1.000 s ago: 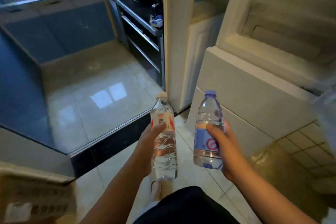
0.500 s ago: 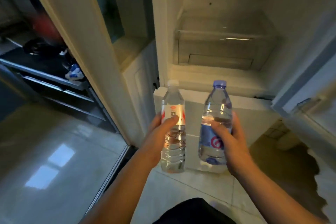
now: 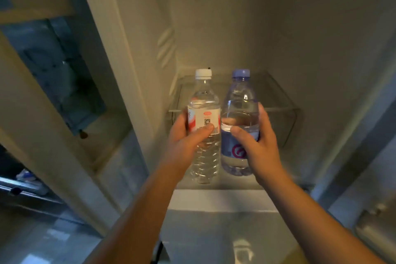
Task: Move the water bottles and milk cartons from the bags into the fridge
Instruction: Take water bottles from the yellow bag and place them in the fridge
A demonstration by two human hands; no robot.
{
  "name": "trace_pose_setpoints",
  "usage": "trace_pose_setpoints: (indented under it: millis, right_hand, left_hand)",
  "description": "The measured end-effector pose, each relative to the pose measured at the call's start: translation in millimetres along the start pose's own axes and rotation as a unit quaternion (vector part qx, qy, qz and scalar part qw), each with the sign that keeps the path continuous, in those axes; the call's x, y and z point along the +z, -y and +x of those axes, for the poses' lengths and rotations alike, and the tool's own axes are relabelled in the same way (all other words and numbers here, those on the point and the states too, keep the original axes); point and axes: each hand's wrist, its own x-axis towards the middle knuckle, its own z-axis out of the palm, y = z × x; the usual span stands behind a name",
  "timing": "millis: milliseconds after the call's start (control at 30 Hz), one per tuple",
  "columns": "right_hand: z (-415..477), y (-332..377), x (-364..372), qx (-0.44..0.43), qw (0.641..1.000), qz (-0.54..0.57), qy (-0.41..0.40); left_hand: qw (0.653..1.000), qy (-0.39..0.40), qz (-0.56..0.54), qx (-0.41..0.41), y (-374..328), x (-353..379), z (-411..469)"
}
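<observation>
My left hand grips a clear water bottle with a white cap and a red-and-white label. My right hand grips a bluish water bottle with a purple cap and a blue label. Both bottles are upright, side by side and nearly touching, held in front of the open fridge. Behind them sits a clear drawer on the compartment's floor. No milk cartons or bags are in view.
The fridge's left wall rises beside my left hand. Its open door stands at the right. A white ledge of the lower compartment lies under the bottles. A dark kitchen shelf is at the far left.
My view has swung from the kitchen floor up into the fridge. Both hands have lifted the bottles up and forward toward the compartment, closer together.
</observation>
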Motion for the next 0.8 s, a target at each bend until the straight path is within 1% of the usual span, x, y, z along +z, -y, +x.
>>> trace_pose_setpoints:
  millis: [200,300,533,667,800]
  right_hand:
    - [90,3,12,-0.096,0.995,-0.007,0.023]
    - [127,2,18,-0.116,0.992,-0.010,0.046]
    - [191,-11,26,-0.091,0.992,-0.013,0.083]
    - [209,-26,25,-0.061,0.993,-0.029,0.099]
    - [219,-48,21,-0.027,0.991,-0.058,0.118]
  left_hand:
    - [0.996,-0.031,-0.032,0.073,-30,12,78]
    - [0.993,-0.047,-0.040,0.104,-43,13,108]
    - [0.986,-0.074,-0.029,0.144,-57,13,158]
    - [0.987,-0.086,-0.021,0.137,-50,15,175]
    - [0.989,-0.102,-0.020,0.106,-33,14,185]
